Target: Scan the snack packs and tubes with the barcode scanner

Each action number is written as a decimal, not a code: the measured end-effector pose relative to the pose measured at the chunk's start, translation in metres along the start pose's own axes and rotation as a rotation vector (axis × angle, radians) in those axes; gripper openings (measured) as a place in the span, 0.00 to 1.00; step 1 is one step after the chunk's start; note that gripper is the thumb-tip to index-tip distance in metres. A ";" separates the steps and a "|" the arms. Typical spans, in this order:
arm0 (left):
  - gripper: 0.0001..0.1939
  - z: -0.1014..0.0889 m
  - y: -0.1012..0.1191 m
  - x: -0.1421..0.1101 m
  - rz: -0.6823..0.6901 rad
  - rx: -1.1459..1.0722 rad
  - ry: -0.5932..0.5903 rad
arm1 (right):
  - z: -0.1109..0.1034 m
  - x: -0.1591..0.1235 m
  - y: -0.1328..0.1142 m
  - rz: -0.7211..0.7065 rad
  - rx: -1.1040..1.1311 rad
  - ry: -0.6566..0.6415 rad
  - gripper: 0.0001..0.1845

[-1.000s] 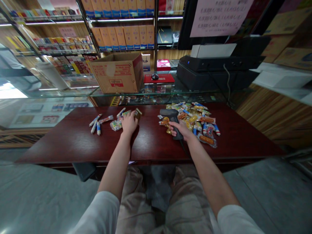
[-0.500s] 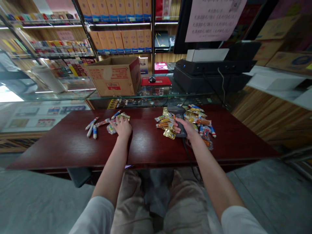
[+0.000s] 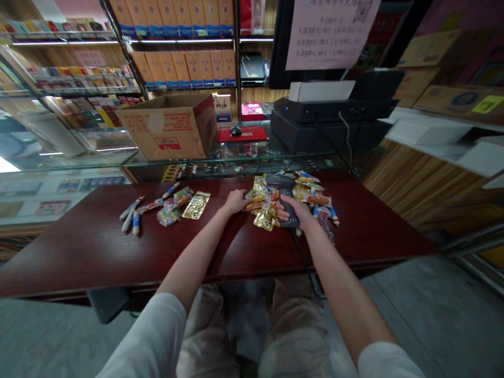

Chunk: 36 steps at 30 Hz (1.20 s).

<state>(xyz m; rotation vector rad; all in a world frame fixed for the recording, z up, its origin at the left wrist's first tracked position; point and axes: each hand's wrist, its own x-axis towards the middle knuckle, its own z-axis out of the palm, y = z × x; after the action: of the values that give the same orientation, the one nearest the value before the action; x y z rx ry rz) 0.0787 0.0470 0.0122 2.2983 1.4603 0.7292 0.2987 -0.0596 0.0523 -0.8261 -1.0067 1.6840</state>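
1. Grip, largest first: the pile of foil snack packets lies on the table, under and around the black handheld barcode scanner. The right hand is closed firmly on the scanner handle, with the scanner head at 12 o'clock over the pile. The left hand is narrowly curled at the pile's 9 o'clock edge, its fingers at the packets; cannot tell if it holds one.
2. Around: the dark red wooden table bears everything below. A glass display counter stands at 12 o'clock, and shelves of boxed goods rise behind it. On the counter are a cardboard box at 11 o'clock, a black machine at 1 o'clock, and a red pad with a computer mouse on it. At 9-10 o'clock on the table, apart from the pile, lie a gold foil packet, smaller snack packets and 3 blue-and-white sticks. The scanner cord runs toward 6 o'clock. Nothing stands between the hands and the pile.
3. Writing: the paper sign has a QR code and lines with digits, too blurred to read reliably. The box's red label is unreadable.
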 end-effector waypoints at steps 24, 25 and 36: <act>0.21 -0.064 -0.023 -0.073 -0.010 -0.194 0.502 | 0.048 -0.013 0.025 0.052 -0.165 -0.198 0.21; 0.22 -0.064 -0.022 -0.073 -0.011 -0.208 0.493 | 0.048 -0.013 0.026 0.055 -0.156 -0.203 0.21; 0.22 -0.049 -0.021 -0.075 0.072 -0.274 0.447 | 0.047 -0.014 0.028 0.069 -0.088 -0.230 0.20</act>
<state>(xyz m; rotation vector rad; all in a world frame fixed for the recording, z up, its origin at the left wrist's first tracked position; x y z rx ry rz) 0.0088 -0.0119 0.0233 2.0687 1.3441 1.4403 0.2510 -0.0901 0.0482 -0.7429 -1.2279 1.8350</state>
